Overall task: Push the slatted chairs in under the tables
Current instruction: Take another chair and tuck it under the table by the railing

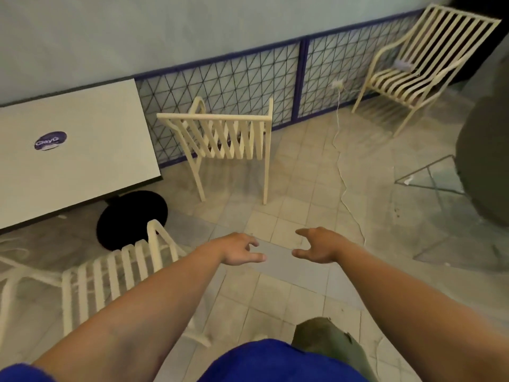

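The left hand [239,250] and right hand [316,248] are being held out empty, fingers [256,256] loosely spread, likely being readied for the chair [220,133] back ahead. That chair's being shown parked just beside the table [82,166], not tucked under yet.

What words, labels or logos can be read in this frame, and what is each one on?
"ClayG": pale lettering on the round dark purple sticker stuck to the white table top; soft focus, so the reading is not certain.
A smaller line under it on the same sticker: too blurred to read.
No other text can be made out anywhere else in the view.
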`<state>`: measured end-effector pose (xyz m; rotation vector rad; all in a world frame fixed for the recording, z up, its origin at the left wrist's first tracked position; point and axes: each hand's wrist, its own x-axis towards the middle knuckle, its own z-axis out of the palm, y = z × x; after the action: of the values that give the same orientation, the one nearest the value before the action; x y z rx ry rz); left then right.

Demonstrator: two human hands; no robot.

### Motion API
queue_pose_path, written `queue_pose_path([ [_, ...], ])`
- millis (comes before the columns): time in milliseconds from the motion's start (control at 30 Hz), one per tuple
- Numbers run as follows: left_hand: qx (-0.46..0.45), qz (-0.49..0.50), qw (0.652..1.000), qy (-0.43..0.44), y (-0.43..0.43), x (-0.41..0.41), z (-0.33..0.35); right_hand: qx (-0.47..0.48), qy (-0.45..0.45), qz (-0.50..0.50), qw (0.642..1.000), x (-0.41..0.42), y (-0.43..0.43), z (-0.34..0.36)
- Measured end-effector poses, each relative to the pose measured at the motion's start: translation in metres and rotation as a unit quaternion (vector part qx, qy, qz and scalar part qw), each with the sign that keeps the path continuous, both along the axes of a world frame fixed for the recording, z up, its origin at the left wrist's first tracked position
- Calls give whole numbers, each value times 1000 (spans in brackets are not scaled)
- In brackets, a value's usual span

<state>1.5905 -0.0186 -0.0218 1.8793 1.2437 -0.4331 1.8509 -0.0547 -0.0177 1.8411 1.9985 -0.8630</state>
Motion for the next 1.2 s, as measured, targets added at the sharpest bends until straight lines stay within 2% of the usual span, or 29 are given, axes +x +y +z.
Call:
queue_pose_path([
  [433,0,117,993,28,192,19,-4,19,26,126,991,21,262,-14],
  [667,-4,209,978,13,276,19,0,19,44,210,976,14,376,-2],
  [800,-3,230,973,16,325,7,-2,56,59,217,973,-1,432,-2],
  [900,19,219,975,21,371,-12,-9,123,97,209,965,-19,475,-7],
  [1000,81,200,976,24,428,-37,-12,168,105,205,959,-40,519,-15],
  [1100,141,176,974,18,489,-66,-18,167,104,191,962,-64,560,-26],
  [1200,175,137,975,24,542,-95,-25,118,79,155,978,-86,597,-38],
])
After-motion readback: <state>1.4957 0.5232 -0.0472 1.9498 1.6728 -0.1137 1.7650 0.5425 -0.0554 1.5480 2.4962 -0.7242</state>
